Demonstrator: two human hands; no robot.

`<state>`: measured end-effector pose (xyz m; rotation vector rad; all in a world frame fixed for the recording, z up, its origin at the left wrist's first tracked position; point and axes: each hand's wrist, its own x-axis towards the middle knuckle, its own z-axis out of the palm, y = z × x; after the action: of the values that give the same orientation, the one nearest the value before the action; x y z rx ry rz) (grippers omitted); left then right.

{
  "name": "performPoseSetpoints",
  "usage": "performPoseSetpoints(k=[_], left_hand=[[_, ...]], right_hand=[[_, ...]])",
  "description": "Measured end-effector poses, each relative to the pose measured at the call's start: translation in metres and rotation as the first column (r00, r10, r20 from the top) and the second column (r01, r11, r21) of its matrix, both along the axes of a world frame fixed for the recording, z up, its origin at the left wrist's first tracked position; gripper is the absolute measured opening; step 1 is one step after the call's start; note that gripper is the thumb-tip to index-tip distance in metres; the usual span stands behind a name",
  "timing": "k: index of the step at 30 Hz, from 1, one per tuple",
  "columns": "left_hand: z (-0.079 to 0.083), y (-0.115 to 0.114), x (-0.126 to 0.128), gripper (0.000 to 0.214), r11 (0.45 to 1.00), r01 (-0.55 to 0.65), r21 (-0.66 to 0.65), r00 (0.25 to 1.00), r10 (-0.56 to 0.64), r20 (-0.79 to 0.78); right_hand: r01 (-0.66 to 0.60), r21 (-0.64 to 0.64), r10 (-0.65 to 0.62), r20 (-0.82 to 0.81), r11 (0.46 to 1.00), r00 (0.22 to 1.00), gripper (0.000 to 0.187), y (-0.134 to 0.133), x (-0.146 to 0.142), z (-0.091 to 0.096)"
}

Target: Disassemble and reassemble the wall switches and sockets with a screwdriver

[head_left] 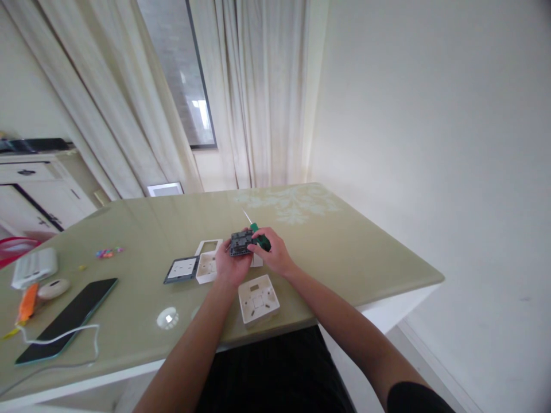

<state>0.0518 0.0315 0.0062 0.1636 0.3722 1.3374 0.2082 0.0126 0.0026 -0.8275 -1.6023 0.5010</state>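
Note:
My left hand [232, 265] is closed around the edges of a dark grey wall-switch module [241, 241], held above the table. In my right hand [275, 252] is a screwdriver with a green handle [263, 243], its metal shaft pointing away from me to the upper left. The fingertips of that hand also reach the right side of the module. Nearer to me lies a square white mounting box [259, 299], open side up. Beside my left hand is a second white mounting box [206, 268], partly hidden by it. A dark-rimmed panel with a white centre [182, 268] lies left of that box.
On the left of the table [344, 252] are a black tablet-like slab [73, 315], a white cable [97, 344], an orange object [28, 302] and a white case [35, 268]. Small colourful pieces [109, 252] lie farther back. A round clear disc [167, 318] is near the front.

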Motion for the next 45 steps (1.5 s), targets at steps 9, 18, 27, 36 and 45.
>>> performPoseSetpoints(k=[9,18,27,36,45], left_hand=[[-0.006,0.004,-0.002,0.036,1.000,-0.008,-0.017,0.999,0.007,-0.033],[-0.008,0.006,-0.005,0.035,0.997,-0.002,-0.077,0.997,-0.003,-0.074],[-0.010,0.004,-0.004,0.037,0.994,0.043,-0.104,0.994,-0.053,-0.095],[-0.014,0.004,-0.007,0.037,0.995,0.049,-0.089,0.995,-0.056,-0.087],[-0.015,0.009,-0.003,0.037,0.997,0.054,-0.046,0.996,-0.057,-0.066]], right_hand=[[0.061,0.047,-0.065,0.081,0.997,0.995,0.023,0.003,-0.003,-0.008],[0.075,0.038,-0.080,0.173,0.997,0.982,0.039,0.005,0.000,-0.009],[0.149,-0.034,-0.136,0.251,0.988,0.958,0.065,0.006,0.003,-0.015],[0.200,-0.025,-0.188,0.236,0.980,0.953,0.051,0.008,0.001,-0.015],[0.170,-0.003,-0.166,0.218,0.985,0.962,0.049,0.010,-0.002,-0.017]])
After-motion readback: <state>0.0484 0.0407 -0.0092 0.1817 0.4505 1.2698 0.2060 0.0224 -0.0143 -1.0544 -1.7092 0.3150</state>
